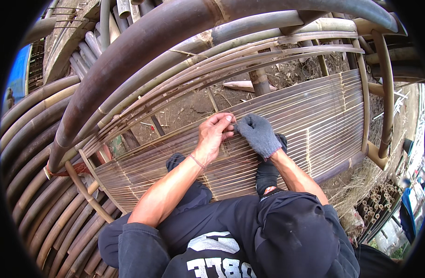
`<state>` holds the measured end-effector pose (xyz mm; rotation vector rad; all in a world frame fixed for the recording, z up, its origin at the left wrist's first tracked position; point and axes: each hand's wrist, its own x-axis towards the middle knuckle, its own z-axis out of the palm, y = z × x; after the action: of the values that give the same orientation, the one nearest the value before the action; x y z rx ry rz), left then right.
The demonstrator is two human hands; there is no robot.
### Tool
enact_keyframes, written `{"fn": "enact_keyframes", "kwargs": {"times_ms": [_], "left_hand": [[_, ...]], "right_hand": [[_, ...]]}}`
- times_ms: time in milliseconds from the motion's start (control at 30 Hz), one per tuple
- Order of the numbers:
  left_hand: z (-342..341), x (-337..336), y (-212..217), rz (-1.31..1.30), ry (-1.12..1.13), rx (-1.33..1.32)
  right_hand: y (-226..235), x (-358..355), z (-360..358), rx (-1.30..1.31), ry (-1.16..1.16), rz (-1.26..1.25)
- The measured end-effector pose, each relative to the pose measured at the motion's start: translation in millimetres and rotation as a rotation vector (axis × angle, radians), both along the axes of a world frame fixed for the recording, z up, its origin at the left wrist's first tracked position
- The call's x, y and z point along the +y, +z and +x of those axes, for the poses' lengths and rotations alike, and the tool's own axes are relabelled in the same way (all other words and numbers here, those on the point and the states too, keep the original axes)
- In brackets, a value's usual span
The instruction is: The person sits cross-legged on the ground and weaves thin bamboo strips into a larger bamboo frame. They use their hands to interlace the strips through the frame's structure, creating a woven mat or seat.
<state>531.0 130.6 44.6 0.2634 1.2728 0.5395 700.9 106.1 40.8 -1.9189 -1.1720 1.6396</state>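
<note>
Daylight, brown dirt ground [187, 107], bamboo poles [34, 123] along the left, blue sheeting [20, 69] beyond, bundled bamboo [375, 204] at right

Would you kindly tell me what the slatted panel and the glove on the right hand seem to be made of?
The slatted panel looks like split bamboo, with a slight sheen: long, narrow brown strips. The glove seems knitted yarn, matte, its grey surface fuzzy; fibre unclear.

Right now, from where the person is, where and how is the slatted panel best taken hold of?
Take the slatted panel by its far edge, right of the gloved right hand, coming from the far side: a gap over soil beyond that edge probably leaves room to curl under. The near edge seems worse, as the person's legs partly cover it.
</note>
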Motion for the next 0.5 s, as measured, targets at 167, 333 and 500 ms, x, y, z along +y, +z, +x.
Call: {"fn": "enact_keyframes", "kwargs": {"times_ms": [167,333,500], "left_hand": [[-3.3,2.8,-2.9,0.06,-0.073,0.011],[-2.2,9.4,-4.4,0.075,-0.179,0.002],[-1.5,7.4,-6.5,0.125,-0.201,0.084]], "right_hand": [[-4.3,-1.0,-1.7,0.124,0.006,-0.077],[-9.2,-2.5,2.2,0.333,-0.098,-0.123],[-14.2,-6.6,7.8,0.417,-0.126,-0.18]]}}
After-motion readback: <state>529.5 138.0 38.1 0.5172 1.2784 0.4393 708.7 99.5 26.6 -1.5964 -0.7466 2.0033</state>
